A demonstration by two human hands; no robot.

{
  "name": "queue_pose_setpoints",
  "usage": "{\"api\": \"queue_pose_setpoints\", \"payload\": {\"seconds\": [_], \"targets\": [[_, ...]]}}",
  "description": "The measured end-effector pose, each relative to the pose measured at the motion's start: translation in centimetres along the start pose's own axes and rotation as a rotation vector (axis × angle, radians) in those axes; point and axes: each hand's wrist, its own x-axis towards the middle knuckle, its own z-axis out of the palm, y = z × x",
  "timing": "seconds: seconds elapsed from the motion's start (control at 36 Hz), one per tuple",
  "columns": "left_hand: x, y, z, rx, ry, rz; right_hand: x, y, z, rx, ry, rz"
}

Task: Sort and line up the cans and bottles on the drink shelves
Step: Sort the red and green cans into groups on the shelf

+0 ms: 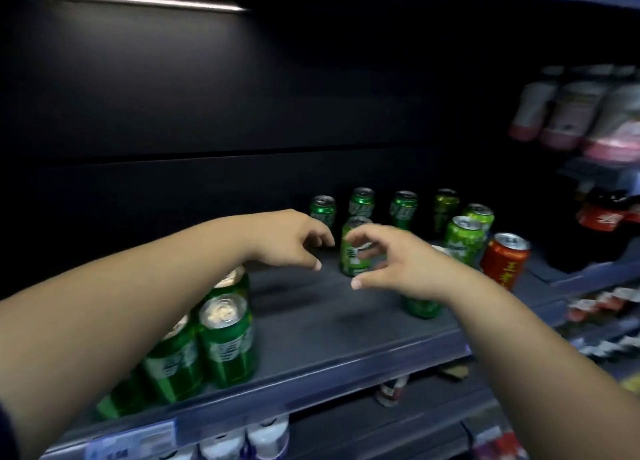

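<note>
1. My left hand (294, 241) and right hand (391, 262) both reach into the drink shelf (329, 324), either side of one green can (356, 248) standing upright mid-shelf, apart from the others.
2. The left fingers (322, 238) are loosely curled and hold nothing. The right fingers (367, 239) are spread and curved across the can's front. The blur stops me telling whether they touch it.
3. To do this step well, I judge it best to grip the can low on its body, keep it upright, and slide it into line without knocking its neighbours.
4. Counting green cans:
   - four in the back row (403, 205);
   - two at the right (464, 238);
   - one under my right wrist (420, 307);
   - about four in the front-left cluster (227, 338), partly hidden by my arm;
   - the centre can, making roughly twelve.
5. There is one red can (505, 258) at the right end.
6. The pink-labelled bottles (571, 113) at the upper right are too blurred to count.
</note>
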Motion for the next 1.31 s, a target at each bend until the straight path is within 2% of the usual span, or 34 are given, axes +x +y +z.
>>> {"api": "queue_pose_setpoints", "payload": {"seconds": [0.11, 0.31, 0.44, 0.56, 0.78, 0.89, 1.0, 1.11, 1.31], "targets": [[4.1, 3.7, 0.6, -0.013, 0.024, 0.060, -1.3, 3.8, -5.5, -0.006, 0.043, 0.023], [10.6, 9.5, 2.4, -0.042, 0.066, 0.087, -2.9, 11.0, -13.6, -0.188, 0.115, 0.044], [13.7, 11.8, 3.9, -0.072, 0.054, 0.042, -3.0, 15.4, -17.9, -0.309, 0.149, 0.073], [14.8, 12.7, 4.7, -0.098, 0.031, -0.008, -2.6, 18.2, -20.3, -0.305, 0.139, 0.128], [16.4, 12.8, 4.2, -0.061, 0.065, -0.105, -0.8, 20.6, -21.6, -0.228, 0.086, 0.108], [16.7, 12.0, 3.6, -0.019, 0.094, -0.213, 1.7, 20.5, -21.8, -0.212, 0.046, 0.073], [15.7, 11.3, 2.8, -0.038, 0.062, -0.287, 5.5, 19.5, -21.3, -0.268, -0.040, 0.031], [14.3, 11.0, 2.4, -0.037, 0.010, -0.311, 9.9, 19.1, -19.7, -0.350, -0.176, 0.074], [11.8, 9.5, 2.5, -0.126, 0.046, -0.364, 15.5, 19.7, -16.7, -0.373, -0.239, 0.048]]}}
